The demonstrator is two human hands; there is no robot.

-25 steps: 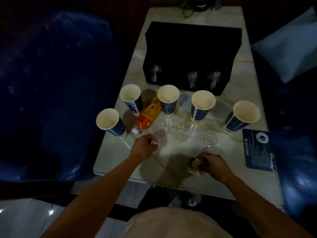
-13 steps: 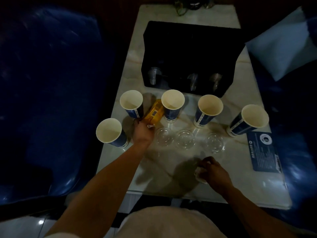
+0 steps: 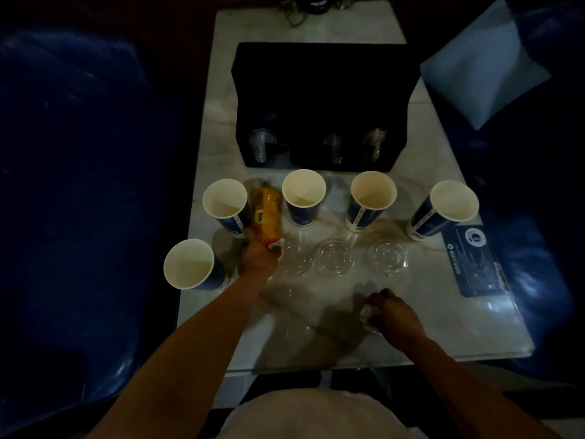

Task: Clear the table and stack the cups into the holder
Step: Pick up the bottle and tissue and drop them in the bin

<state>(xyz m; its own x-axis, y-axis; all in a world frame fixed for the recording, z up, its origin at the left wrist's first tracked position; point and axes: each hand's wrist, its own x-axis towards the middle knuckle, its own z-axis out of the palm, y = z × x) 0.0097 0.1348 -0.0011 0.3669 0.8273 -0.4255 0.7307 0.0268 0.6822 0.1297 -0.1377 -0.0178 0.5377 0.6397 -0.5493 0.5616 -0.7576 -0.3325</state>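
Note:
Several blue paper cups stand open on the marble table [image 3: 411, 327]; the nearest cup [image 3: 190, 264] is at the left edge, another cup [image 3: 226, 205] behind it. Between that one and the middle cup [image 3: 304, 194] lies an orange bottle [image 3: 266, 213], and my left hand [image 3: 261, 256] grips its near end together with a small white scrap. Three clear plastic lids [image 3: 334, 256] lie in a row in front of the cups. My right hand [image 3: 391, 315] is closed on crumpled white paper near the front edge. The black cup holder [image 3: 323, 99] stands behind, with clear cups in its openings.
A dark blue card [image 3: 478, 261] lies at the table's right side beside the far-right cup [image 3: 449, 207]. Blue seats flank the table on both sides, and a pale blue cushion [image 3: 484, 64] rests at the upper right. Some dark items sit at the table's far end.
My left hand moved forward from the table's front to the orange bottle and took hold of it, turning it straighter. My right hand closed over the white paper and stayed near the front edge.

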